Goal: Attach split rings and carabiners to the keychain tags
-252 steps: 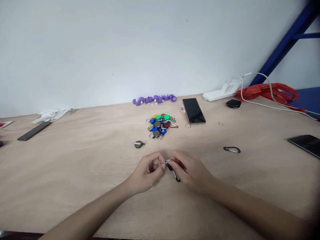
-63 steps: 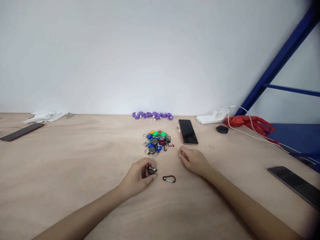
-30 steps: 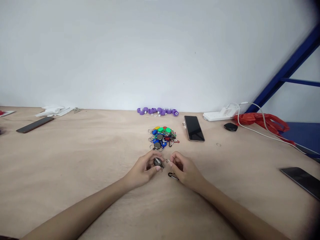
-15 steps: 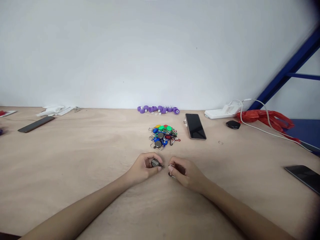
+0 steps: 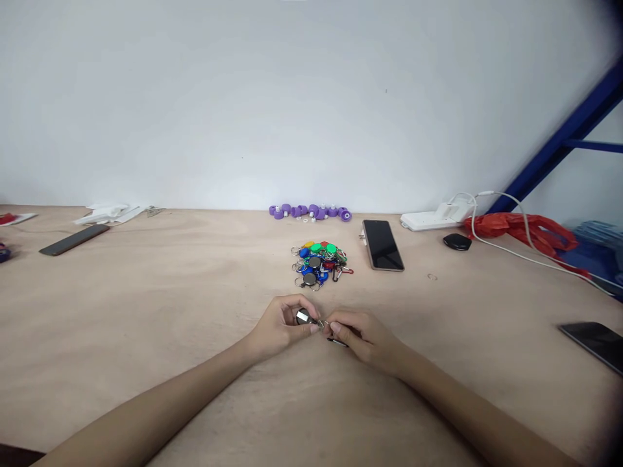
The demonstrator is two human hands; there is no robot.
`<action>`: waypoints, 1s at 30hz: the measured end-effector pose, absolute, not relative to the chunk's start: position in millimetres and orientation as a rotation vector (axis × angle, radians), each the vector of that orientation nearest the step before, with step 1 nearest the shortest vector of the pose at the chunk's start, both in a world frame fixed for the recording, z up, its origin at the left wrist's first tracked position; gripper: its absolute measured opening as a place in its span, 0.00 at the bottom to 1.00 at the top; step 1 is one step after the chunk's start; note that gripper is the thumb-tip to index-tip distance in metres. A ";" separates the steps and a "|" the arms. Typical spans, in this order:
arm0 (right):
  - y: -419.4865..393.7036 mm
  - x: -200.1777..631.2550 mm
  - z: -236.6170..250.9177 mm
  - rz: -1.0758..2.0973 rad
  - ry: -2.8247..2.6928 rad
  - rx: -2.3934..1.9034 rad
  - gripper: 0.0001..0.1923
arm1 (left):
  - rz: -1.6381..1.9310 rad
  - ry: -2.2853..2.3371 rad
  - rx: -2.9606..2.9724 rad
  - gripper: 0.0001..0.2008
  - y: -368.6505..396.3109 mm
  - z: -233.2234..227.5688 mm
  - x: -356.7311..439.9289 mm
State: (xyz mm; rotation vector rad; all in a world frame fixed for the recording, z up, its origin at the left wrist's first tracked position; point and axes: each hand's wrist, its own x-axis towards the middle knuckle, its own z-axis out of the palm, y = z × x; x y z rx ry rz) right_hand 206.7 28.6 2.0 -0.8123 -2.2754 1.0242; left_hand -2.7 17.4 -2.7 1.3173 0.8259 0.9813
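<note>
My left hand (image 5: 282,326) is closed around a dark, round badge reel (image 5: 304,316) with a shiny metal clip on its face. Between the hands, a silver split ring (image 5: 324,324) sits at the reel's end, pinched by the fingertips of my right hand (image 5: 363,336). A small black carabiner (image 5: 337,342) pokes out below the right fingers; how it joins the ring is too small to tell. Just beyond my hands lies a pile of badge reels (image 5: 316,248) in green, blue, yellow, red and black, with rings and carabiners.
Purple knobs with white parts (image 5: 311,211) line the wall. A phone (image 5: 383,245) lies right of the pile, another phone (image 5: 591,344) at far right. A loose ring (image 5: 432,277), black puck (image 5: 457,242), power strip (image 5: 423,221) and red plastic bag (image 5: 525,232) lie on the right.
My right hand has moved left, bringing the split ring up against the end of the badge reel. My left hand keeps its grip. The view has shifted slightly.
</note>
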 end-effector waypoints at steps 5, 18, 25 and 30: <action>28.1 205.2 3.2 0.967 -2.296 -0.859 0.16 | 1.006 0.773 1.308 0.11 16.9 -3.0 -1.9; 26.3 208.0 3.3 1.012 -2.262 -0.868 0.16 | 0.973 0.855 1.314 0.10 16.8 -3.3 -1.7; 25.9 208.0 4.6 0.994 -2.266 -0.868 0.17 | 0.943 0.901 1.401 0.09 16.5 -1.8 -1.2; 25.3 206.2 6.0 0.934 -2.255 -0.834 0.15 | 0.943 0.974 1.483 0.10 14.5 -1.6 0.7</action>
